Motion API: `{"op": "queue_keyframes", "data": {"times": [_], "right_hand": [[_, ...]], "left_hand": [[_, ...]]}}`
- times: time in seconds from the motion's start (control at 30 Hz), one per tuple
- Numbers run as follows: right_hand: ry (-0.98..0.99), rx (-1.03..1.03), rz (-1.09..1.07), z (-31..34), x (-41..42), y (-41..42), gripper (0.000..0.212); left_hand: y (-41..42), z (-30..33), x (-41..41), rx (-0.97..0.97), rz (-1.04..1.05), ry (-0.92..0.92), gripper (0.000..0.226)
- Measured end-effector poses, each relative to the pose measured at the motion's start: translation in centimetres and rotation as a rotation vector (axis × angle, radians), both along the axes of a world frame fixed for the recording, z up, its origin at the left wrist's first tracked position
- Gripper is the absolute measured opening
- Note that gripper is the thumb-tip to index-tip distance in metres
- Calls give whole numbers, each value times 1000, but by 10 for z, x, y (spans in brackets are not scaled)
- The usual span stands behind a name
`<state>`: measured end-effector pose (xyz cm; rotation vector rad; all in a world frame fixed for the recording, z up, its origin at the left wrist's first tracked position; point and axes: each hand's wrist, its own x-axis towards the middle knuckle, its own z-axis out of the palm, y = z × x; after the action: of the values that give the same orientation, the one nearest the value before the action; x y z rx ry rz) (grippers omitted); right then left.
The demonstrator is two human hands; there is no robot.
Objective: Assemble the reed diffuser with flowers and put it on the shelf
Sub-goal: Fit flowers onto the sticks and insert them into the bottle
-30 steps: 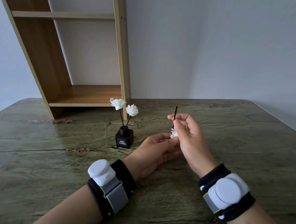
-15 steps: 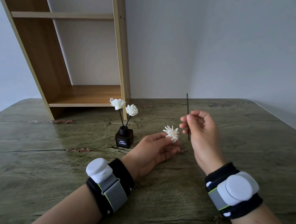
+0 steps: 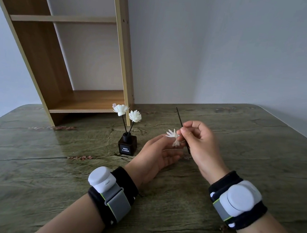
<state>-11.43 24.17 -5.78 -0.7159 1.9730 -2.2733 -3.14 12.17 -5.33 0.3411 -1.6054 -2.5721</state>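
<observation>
1. Dark glass diffuser bottle (image 3: 127, 146) stands on the green surface (image 3: 32, 161), holding two white flowers (image 3: 120, 109) on black reeds.
2. The right hand (image 3: 199, 139) pinches a black reed (image 3: 179, 117).
3. The left hand (image 3: 156, 152) holds a loose flower head (image 3: 172, 134) at its fingertips.
4. The wooden shelf (image 3: 94, 101) behind is bare.

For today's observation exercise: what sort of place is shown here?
Probably a plain indoor room set up for recording: bare grey walls, one green table, and an empty wooden shelf unit.
</observation>
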Motion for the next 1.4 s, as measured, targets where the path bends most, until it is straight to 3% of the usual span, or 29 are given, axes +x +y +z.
{"op": "queue_keyframes", "data": {"times": [0.17, 0.37, 0.7, 1.03, 1.4], "right_hand": [[-33, -28, 121, 1, 4, 1, 18], [-177, -207, 133, 7, -1, 4, 19], [-207, -411, 63, 14, -4, 14, 7], [-96, -406, 30, 15, 0, 13, 6], [-11, -340, 19, 12, 1, 11, 6]], "left_hand": [[-2, -2, 1, -20, 52, 35, 20], [-6, -7, -2, -89, 150, 95, 21], [-16, -15, -6, -682, 297, 189, 26], [-16, -17, -7, -558, 265, 246, 29], [-14, -16, -5, -583, 239, 237, 28]]}}
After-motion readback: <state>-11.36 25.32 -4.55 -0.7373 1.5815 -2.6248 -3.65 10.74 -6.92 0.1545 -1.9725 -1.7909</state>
